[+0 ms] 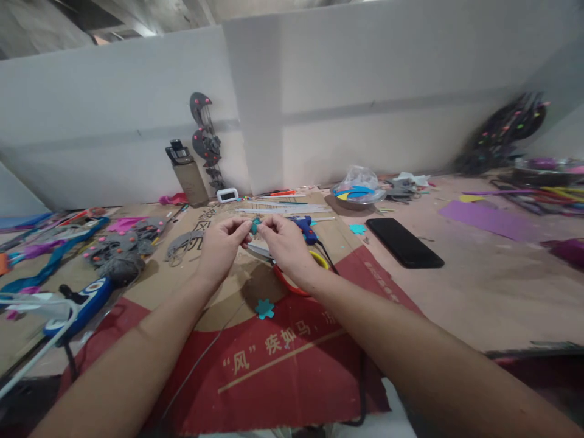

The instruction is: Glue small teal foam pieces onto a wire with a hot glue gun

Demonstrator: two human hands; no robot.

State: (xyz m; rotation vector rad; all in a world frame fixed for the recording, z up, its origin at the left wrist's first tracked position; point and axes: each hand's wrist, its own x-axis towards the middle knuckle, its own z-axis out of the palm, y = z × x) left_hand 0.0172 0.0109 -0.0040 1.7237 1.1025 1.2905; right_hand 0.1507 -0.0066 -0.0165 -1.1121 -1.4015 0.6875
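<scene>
A small teal piece [255,225], its exact shape too small to make out, is pinched between the fingertips of both hands over the cardboard sheet [292,371]. My left hand [226,239] grips it from one side and my right hand [286,243] from the other, fingers closed. Scissors with red and yellow handles [292,286] lie partly hidden beneath my right hand. Just behind that hand is a blue glue gun [305,228]. Closer to me, a turquoise flower-shaped cutout [264,309] rests flat on the cardboard.
A black phone [404,243] lies to the right, near another turquoise cutout [358,229]. Behind stand a bottle [190,179] and a bowl [358,201] with a plastic bag. Grey felt pieces with yarn [122,258] and a blue power strip [82,307] are at left. Purple sheet [486,220] lies right.
</scene>
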